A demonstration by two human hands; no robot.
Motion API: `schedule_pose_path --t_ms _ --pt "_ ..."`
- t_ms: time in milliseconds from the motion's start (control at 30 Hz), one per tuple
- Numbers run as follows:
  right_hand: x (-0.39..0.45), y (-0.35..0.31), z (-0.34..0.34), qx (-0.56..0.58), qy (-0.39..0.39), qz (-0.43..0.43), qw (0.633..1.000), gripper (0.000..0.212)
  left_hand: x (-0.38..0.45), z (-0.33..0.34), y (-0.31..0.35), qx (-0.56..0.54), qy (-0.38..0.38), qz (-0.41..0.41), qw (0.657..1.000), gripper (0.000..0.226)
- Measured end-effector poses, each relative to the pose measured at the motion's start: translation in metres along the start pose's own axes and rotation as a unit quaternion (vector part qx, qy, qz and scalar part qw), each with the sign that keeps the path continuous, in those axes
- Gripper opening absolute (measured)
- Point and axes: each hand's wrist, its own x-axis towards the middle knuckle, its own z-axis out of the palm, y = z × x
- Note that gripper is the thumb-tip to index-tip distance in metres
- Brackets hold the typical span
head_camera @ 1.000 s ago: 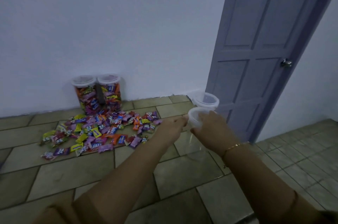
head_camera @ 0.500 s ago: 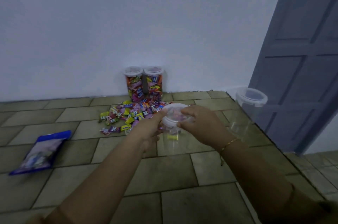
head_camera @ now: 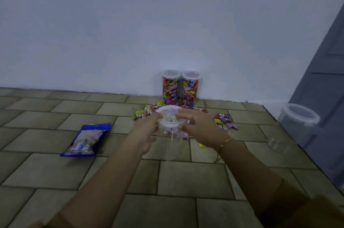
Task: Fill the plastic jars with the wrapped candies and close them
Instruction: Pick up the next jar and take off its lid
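From my head camera, I hold the empty clear jar (head_camera: pixel 170 140) upright over the tiled floor (head_camera: pixel 186 179), just in front of the loose wrapped candies (head_camera: pixel 222 119). My left hand (head_camera: pixel 149 132) curls round its side below the rim; my right hand (head_camera: pixel 197 127) pinches the white lid (head_camera: pixel 168 116) at its edge. I judge I am taking the lid off: next it must lift free before any candies go in. Two filled jars (head_camera: pixel 179 88) stand closed against the wall, another empty jar (head_camera: pixel 290 127) by the door. Wrapper print and the blue bag (head_camera: pixel 87 139) are too blurred to read.
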Motion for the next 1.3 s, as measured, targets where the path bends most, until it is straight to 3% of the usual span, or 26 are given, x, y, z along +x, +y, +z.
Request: schedule_pose_path --t_ms 67,133,200,267,333,467,633,700,833,967,1033,1167,1300 --pt "-0.002 0.003 0.002 0.057 0.010 0.006 0.998 0.041 -0.004 -0.005 -0.008 -0.022 -0.060 0.019 0.998 0.019" --pt "-0.005 0.004 0.009 0.130 0.085 0.027 0.988 0.044 -0.002 -0.011 -0.021 -0.026 -0.107 0.055 0.992 0.038" --pt "-0.008 0.004 0.018 0.196 0.186 0.076 0.960 0.035 0.007 -0.015 -0.033 0.042 -0.116 0.086 0.989 0.070" --pt "-0.010 0.003 0.026 0.243 0.227 0.129 0.934 0.029 0.010 -0.013 -0.040 0.167 -0.109 0.132 0.971 0.089" --pt "-0.009 0.001 0.033 0.265 0.184 0.183 0.929 0.042 0.010 -0.007 -0.045 0.217 -0.119 0.191 0.950 0.094" --pt "-0.005 -0.001 0.044 0.316 0.148 0.221 0.911 0.069 0.010 0.005 -0.050 0.172 -0.113 0.251 0.946 0.079" --pt "-0.004 -0.002 0.042 0.341 0.115 0.220 0.907 0.044 0.023 0.000 -0.058 0.157 -0.119 0.244 0.950 0.087" --pt "-0.004 -0.004 0.037 0.361 0.078 0.244 0.897 0.047 0.025 -0.003 -0.058 0.187 -0.120 0.239 0.945 0.095" --pt "0.004 -0.005 -0.002 0.164 -0.030 0.275 0.947 0.064 0.028 -0.016 -0.041 0.290 -0.145 0.211 0.922 0.098" --pt "0.047 -0.011 -0.032 -0.027 0.049 0.203 0.978 0.078 0.040 -0.030 -0.020 0.375 -0.201 0.160 0.891 0.096" --pt "0.068 -0.018 -0.025 -0.079 0.017 0.174 0.981 0.081 0.043 -0.034 -0.011 0.389 -0.235 0.125 0.882 0.095" --pt "0.087 -0.033 -0.004 -0.138 -0.083 0.150 0.976 0.056 0.041 -0.035 0.001 0.390 -0.291 0.102 0.868 0.074" --pt "0.096 -0.029 0.011 -0.053 -0.122 0.205 0.970 0.030 0.041 -0.036 0.006 0.404 -0.315 0.100 0.853 0.066"
